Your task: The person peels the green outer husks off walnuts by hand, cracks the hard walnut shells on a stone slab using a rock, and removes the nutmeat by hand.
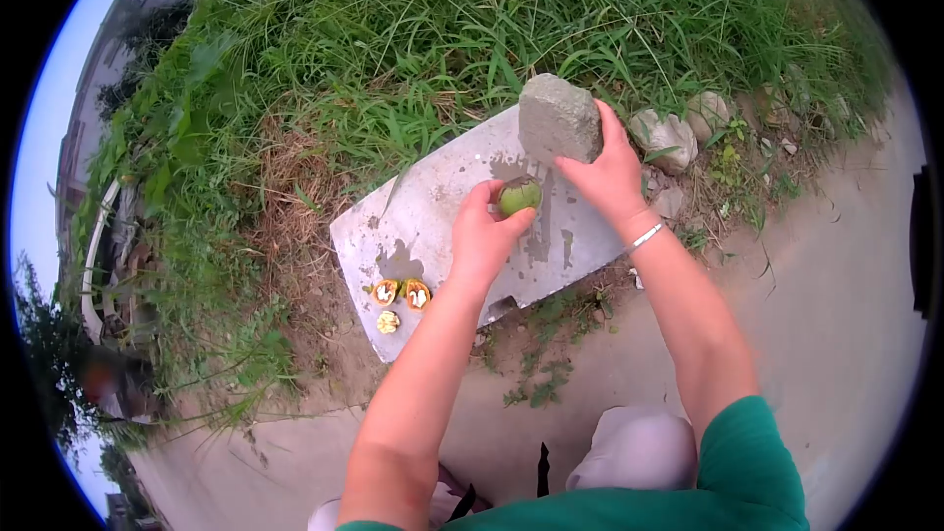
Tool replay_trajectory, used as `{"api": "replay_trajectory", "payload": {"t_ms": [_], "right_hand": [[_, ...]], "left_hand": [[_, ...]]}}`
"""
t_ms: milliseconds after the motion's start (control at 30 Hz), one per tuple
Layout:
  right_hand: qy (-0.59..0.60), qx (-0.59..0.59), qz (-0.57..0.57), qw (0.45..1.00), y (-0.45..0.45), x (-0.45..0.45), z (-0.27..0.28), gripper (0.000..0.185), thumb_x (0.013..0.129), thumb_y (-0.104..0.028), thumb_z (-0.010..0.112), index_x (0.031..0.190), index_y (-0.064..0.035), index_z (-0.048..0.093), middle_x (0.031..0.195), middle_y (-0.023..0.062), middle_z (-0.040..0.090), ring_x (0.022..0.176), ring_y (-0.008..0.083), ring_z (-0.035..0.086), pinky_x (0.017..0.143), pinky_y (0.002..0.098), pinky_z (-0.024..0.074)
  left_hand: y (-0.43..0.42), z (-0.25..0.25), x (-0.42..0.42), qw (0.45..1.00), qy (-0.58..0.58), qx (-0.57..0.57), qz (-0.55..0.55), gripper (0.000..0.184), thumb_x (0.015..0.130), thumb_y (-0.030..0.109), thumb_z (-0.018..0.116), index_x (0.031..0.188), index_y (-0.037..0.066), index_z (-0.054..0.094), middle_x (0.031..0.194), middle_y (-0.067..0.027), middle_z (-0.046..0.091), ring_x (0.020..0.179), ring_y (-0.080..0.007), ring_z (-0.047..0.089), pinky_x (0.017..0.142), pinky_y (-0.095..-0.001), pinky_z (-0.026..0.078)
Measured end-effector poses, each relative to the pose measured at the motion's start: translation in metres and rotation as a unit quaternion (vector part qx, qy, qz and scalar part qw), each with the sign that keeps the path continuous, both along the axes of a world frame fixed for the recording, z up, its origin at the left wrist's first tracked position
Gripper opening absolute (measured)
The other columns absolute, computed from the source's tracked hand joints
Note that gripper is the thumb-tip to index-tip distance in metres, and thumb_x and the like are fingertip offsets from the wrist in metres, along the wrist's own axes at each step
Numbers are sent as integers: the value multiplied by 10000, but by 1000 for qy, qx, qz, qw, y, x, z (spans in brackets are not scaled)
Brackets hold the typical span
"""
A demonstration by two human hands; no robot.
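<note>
A round green fruit (518,197) with a dark patch on top is between the fingers and thumb of my left hand (484,236), over the middle of a pale stone slab (433,197). My right hand (608,175) grips a large grey rock (559,120) at its right side, near the slab's upper right end. Two opened fruit halves with brown-orange insides, one on the left (384,292) and one on the right (417,295), lie at the slab's lower left. Just below them sits a pale nut kernel (388,322). Dark wet stains mark the slab.
Tall green grass (413,39) grows behind the slab. Whitish stones (667,141) lie to its right on soil. A concrete path (787,334) runs along the near and right sides. My knee (634,447) shows at the bottom.
</note>
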State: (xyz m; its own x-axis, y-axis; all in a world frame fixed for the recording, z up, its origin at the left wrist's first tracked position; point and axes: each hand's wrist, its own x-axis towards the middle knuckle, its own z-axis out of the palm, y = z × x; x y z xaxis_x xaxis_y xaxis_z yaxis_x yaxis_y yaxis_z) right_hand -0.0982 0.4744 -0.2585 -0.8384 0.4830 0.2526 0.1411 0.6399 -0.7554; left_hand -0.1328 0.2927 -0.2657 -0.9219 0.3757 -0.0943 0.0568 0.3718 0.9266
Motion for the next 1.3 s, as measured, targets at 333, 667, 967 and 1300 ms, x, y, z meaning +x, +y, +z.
{"api": "replay_trajectory", "payload": {"t_ms": [333, 667, 967, 1300], "right_hand": [[284, -15, -69, 956, 36, -4, 56, 872, 637, -100, 755, 1344, -42, 248, 1214, 199, 468, 1080, 308, 497, 909, 351, 408], [114, 60, -28, 991, -3, -51, 20, 892, 640, -194, 737, 1371, -137, 229, 1093, 157, 506, 988, 326, 518, 838, 385, 429], [338, 114, -34, 934, -4, -61, 64, 893, 630, -166, 755, 1356, -91, 242, 1113, 184, 499, 980, 334, 523, 819, 386, 440], [164, 112, 5, 980, 0, -58, 34, 885, 637, -204, 743, 1362, -130, 241, 1067, 170, 505, 950, 341, 529, 785, 404, 452]], "left_hand": [[90, 5, -61, 968, 132, -180, 117, 496, 706, 307, 689, 1105, 60, 528, 1064, -136, 564, 934, -300, 566, 795, -367, 457], [82, -3, -65, 975, 157, -142, 68, 449, 639, 279, 722, 997, 45, 587, 990, -156, 562, 912, -314, 562, 798, -377, 461], [85, 0, -61, 960, 183, -175, 121, 350, 626, 280, 744, 869, 61, 620, 928, -101, 561, 944, -280, 521, 791, -380, 459], [85, -4, -63, 963, 162, -171, 132, 337, 620, 279, 752, 818, 34, 631, 899, -126, 575, 904, -298, 539, 789, -380, 455]]}}
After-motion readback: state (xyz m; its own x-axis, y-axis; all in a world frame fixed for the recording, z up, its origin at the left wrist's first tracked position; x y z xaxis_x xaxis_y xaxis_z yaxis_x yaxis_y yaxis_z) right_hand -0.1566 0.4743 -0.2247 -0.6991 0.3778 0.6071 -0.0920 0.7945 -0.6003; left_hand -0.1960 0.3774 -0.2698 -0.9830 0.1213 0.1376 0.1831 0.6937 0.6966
